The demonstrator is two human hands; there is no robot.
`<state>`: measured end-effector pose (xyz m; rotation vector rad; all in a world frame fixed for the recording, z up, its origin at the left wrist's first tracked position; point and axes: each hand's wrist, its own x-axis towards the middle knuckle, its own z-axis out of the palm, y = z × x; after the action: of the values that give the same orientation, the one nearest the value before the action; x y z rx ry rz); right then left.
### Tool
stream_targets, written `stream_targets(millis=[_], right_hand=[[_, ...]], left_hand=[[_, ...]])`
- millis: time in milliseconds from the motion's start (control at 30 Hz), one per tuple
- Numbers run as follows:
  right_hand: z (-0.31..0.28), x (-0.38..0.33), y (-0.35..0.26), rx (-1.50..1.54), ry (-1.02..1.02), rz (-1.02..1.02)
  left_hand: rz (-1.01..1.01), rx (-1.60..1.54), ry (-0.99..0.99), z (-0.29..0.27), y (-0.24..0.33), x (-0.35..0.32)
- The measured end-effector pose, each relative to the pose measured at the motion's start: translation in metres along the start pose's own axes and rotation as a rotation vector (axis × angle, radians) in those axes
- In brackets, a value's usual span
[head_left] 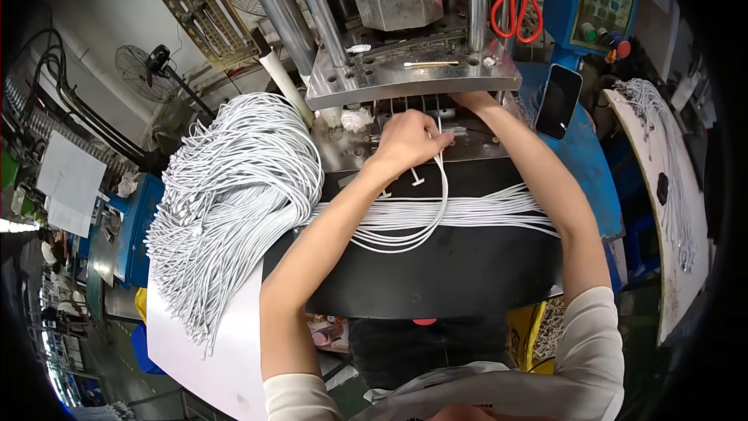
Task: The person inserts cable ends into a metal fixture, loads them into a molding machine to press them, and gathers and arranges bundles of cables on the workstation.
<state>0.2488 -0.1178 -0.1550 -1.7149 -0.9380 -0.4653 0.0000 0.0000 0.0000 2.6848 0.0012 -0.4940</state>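
My left hand (411, 139) is closed at the front of the press's lower mould (343, 148), its thumb and fingers pinching a few white cables (444, 187). From that grip the cables loop down over the black work surface (436, 273). Further in and to the right, my right hand (470, 100) reaches beneath the upper metal plate (413, 82). Its fingers are mostly hidden there, so what they touch does not show. A bundle of white cables (499, 206) lies across the black surface under both forearms. Small white T-shaped pieces (417, 179) stick out below my left hand.
A large heap of white cables (241, 164) covers the left side. Red-handled scissors (516, 17) hang by the right column. A phone (559, 101) leans below the blue control box (596, 4). More cables lie on a side board (650, 156). A fan (146, 70) stands back left.
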Motion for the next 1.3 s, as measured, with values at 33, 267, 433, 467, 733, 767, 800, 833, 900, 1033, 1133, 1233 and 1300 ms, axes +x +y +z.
stream_targets(millis=[33, 267, 433, 467, 733, 767, 800, 833, 900, 1033, 1133, 1233, 1300], right_hand=[[-0.02, -0.011, -0.037, -0.183, -0.165, 0.073], [-0.085, -0.049, -0.177, -1.122, -0.279, -0.383], [-0.052, -0.043, -0.182, -1.098, -0.342, -0.191], [-0.054, -0.037, -0.178, -1.088, -0.393, -0.192], [-0.103, -0.084, -0.209, -1.162, -0.46, -0.199], [-0.118, -0.107, -0.232, -0.937, -0.522, -0.179], [-0.132, -0.13, -0.258, -0.698, -0.574, -0.171], [-0.148, -0.147, -0.285, -0.523, -0.705, -0.185], [-0.182, -0.181, -0.331, -0.307, -0.916, -0.162], [-0.206, -0.224, -0.349, -0.597, -1.032, -0.145], [-0.207, -0.233, -0.354, -0.762, -1.037, -0.145], [-0.205, -0.233, -0.356, -0.741, -1.027, -0.151], [-0.208, -0.237, -0.357, -0.71, -0.985, -0.137]], left_hand=[[0.01, -0.157, 0.005, -0.001, -0.017, -0.004], [0.271, -0.126, 0.464, 0.001, -0.015, -0.011], [0.398, 0.384, 0.872, 0.022, -0.027, 0.013], [0.405, 0.359, 0.819, 0.018, -0.027, 0.013], [0.72, 0.183, 0.667, 0.025, 0.001, -0.072], [0.825, 0.109, 0.554, 0.041, 0.006, -0.103], [0.934, 0.096, 0.431, 0.061, 0.005, -0.139], [1.057, 0.103, 0.409, 0.092, 0.0, -0.171], [1.224, 0.264, 0.505, 0.139, -0.013, -0.234], [0.334, -0.166, 0.205, 0.21, -0.081, -0.286], [-0.32, -0.954, 0.043, 0.208, -0.102, -0.288], [-0.653, -1.33, -0.004, 0.203, -0.104, -0.292], [-0.629, -1.316, 0.014, 0.204, -0.098, -0.292]])
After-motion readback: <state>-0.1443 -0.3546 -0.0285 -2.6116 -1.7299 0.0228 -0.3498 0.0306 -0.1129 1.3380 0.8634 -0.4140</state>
